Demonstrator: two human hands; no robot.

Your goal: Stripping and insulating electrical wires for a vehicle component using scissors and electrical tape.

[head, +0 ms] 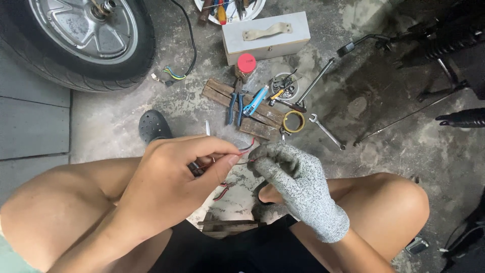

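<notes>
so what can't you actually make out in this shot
- Head view: where the thin red wire runs, hidden behind the left hand and the gloved right hand.
- The red-handled tool below the hands, mostly covered by the left hand.
- The tools in the white tray, cut off by the top edge.

The person's left hand (177, 182) is bare, with no glove, ring or watch showing, and the forearm behind it has no sleeve. The right hand (298, 184) wears a knitted work glove of speckled grey, snug over the fingers and ending in a ribbed cuff at the wrist. Both knees and thighs are uncovered. Black shorts (237, 247) cover the lap. One foot wears a black perforated clog (154, 126).
</notes>
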